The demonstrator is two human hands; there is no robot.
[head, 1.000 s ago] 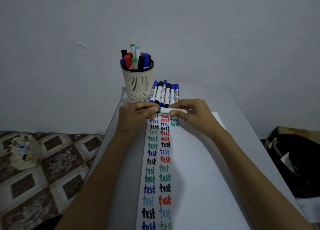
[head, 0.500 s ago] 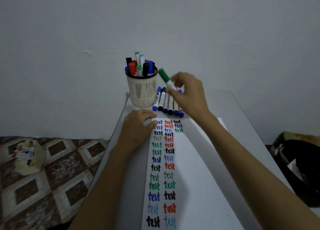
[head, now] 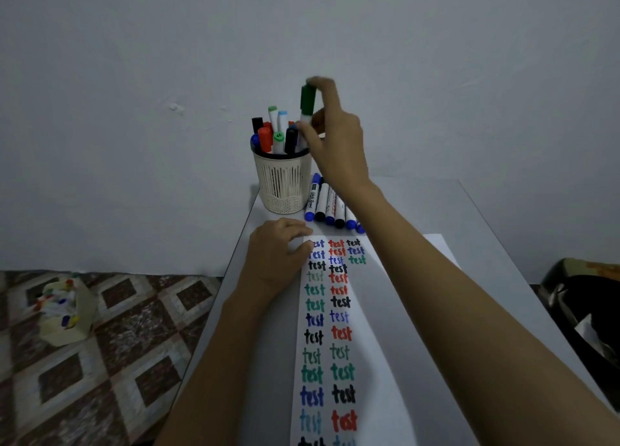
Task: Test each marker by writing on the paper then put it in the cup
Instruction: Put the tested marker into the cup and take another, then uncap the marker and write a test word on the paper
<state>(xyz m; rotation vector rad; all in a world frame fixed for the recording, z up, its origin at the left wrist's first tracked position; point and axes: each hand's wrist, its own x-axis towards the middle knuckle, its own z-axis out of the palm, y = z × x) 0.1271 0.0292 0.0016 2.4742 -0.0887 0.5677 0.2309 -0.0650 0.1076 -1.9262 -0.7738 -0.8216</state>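
My right hand [head: 335,137] holds a green-capped marker [head: 307,100] upright, cap up, over the right side of the cream mesh cup [head: 282,184], which is full of several markers. The marker's lower end is hidden behind my fingers. My left hand [head: 276,254] rests with curled fingers on the top left corner of the white paper [head: 385,328], which carries columns of "test" in several colours. A row of several capped markers [head: 330,207] lies on the table between the cup and the paper.
The grey table [head: 486,217] stands against a plain wall. On the tiled floor to the left sits a small box of coloured items [head: 63,311]. A dark bag [head: 583,311] lies at the right beside the table.
My right hand has carried the green marker from above the paper up and left to over the cup, turning it upright. My left hand let go of the marker and settled on the paper's corner.
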